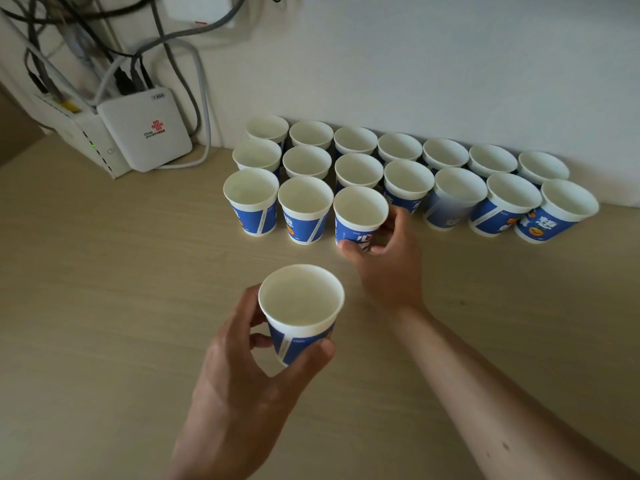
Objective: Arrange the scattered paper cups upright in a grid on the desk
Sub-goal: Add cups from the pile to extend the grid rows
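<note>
Several blue-and-white paper cups (452, 197) stand upright in rows against the wall on the pale wooden desk (104, 306). The two back rows run long to the right; the front row holds three cups at the left. My right hand (384, 258) grips the lower part of the third front-row cup (358, 214), thumb at its base and fingers curled behind it. My left hand (242, 368) holds another upright cup (300, 311) above the desk, nearer to me, with fingers and thumb wrapped round its blue side.
A white router (145, 129) and a second white box (88, 140) lean against the wall at the back left, with a tangle of cables (114, 64) above them. Bare desk surface spreads to the left and in front of the cups.
</note>
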`<state>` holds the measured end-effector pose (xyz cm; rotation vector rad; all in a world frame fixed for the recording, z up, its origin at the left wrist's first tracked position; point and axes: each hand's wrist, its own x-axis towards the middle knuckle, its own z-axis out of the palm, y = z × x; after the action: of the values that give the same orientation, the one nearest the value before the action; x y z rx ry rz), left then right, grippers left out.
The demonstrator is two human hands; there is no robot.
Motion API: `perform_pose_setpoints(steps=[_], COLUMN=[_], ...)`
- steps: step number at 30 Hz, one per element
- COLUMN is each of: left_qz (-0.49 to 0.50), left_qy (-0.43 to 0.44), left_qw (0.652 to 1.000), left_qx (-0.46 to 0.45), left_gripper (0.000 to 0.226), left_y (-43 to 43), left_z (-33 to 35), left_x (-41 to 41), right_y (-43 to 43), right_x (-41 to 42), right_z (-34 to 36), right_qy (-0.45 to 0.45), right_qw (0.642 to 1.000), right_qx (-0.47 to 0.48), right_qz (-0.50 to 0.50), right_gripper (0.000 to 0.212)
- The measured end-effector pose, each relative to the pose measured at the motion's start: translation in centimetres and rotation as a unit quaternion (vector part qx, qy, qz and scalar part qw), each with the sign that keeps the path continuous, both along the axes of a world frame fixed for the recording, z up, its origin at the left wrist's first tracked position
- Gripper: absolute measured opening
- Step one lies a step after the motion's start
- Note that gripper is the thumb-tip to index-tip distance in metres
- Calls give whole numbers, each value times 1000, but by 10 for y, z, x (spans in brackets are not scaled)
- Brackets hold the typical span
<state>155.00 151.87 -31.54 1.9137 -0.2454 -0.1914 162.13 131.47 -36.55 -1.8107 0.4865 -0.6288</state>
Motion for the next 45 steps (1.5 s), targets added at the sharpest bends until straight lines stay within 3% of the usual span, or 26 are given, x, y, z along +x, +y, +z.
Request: perform_pose_setpoints(steps=[6,9,12,15,17,25,29,33,45], left_qz=[-10,-9,-16,-46,-71,-117,-82,-69,-71], left_qy=[-9,-15,-11,-1,1,-6,-1,20,28], left_qw=[1000,1000,1000,999,997,993,996,997,997], left_qx=[-3,-6,-9,-10,-11,-31,-33,-39,-33], left_gripper=[70,70,69,64,60,60,73,69,60], left_y=[-4,-8,-16,-29,-39,-63,-58,-52,-45], left_z=[0,3,4,7,10,8,-2,-7,-8], left_x=[0,3,8,10,9,10,7,2,-5], right_y=[-5,-8,-11,-11,-11,-23,-34,-47,-53], right_x=[-20,-65,-108,-127,-129,-114,-96,-72,-43], right_z=[2,11,28,44,49,45,37,24,8], right_qy=[29,6,12,66,80,29,-11,-15,-7], right_qw=[999,999,995,967,958,978,995,1000,1000], right_qx=[-10,-21,-4,11,8,7,25,15,-25], right_qz=[-25,-27,95,246,274,206,97,18,-11], right_gripper=[65,58,56,71,77,68,62,66,59])
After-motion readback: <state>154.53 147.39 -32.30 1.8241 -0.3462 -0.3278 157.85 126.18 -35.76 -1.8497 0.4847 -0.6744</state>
